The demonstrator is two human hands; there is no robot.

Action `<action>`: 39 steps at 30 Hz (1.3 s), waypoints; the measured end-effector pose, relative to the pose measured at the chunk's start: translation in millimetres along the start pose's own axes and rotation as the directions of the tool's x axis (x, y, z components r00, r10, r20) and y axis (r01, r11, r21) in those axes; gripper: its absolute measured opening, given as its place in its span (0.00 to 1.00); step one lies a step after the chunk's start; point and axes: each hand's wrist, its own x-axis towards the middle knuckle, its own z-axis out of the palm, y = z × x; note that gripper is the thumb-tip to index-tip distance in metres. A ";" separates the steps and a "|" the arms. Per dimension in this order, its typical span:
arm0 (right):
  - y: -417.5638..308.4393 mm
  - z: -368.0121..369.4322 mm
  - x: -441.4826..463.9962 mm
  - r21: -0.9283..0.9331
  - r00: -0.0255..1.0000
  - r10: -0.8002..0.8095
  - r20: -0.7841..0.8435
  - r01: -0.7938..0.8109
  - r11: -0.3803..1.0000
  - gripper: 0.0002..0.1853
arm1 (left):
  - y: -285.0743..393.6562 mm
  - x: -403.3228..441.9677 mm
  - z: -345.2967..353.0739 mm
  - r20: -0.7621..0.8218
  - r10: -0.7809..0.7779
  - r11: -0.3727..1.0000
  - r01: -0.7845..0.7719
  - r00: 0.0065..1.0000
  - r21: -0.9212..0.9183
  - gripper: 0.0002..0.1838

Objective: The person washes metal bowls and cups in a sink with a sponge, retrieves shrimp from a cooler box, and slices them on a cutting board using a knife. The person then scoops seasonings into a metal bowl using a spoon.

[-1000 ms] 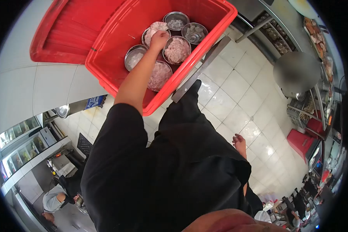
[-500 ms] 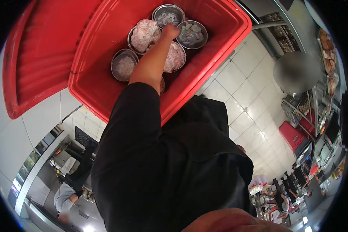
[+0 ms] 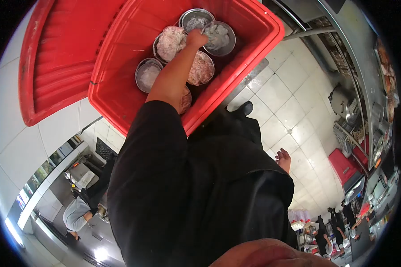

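Observation:
My left hand (image 3: 197,39) reaches into a red bin (image 3: 109,71), its fingers closed at the rim of a metal bowl (image 3: 229,46) holding pale, greyish pieces; the fingertips are partly hidden. That bowl overlaps another metal bowl (image 3: 196,21) with similar contents. Just left of my hand stands a bowl heaped with pale pink meat (image 3: 170,42). Below my hand is a bowl of pink minced meat (image 3: 201,70). My forearm partly covers a lower bowl of pink meat (image 3: 185,100). Farther left sits a bowl of whitish food (image 3: 148,75). My right hand (image 3: 284,160) hangs empty, fingers apart, over the floor.
The bin's red lid (image 3: 67,53) hangs open at the left. White tiled floor (image 3: 294,107) lies to the right, with a metal rack and pots (image 3: 345,104) beyond. A person in a grey top (image 3: 76,213) is at the lower left; others stand far off at the lower right.
My left hand has moved from the heaped pink meat to the bowl of greyish pieces at the upper right. My right hand, mostly hidden half a second ago, shows again.

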 end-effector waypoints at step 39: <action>-105.2 -111.2 -80.3 0.774 0.852 -0.317 -0.417 0.515 0.368 0.29 | 442.4 -294.7 47.5 0.532 0.580 0.695 -0.034 0.617 -0.719 0.08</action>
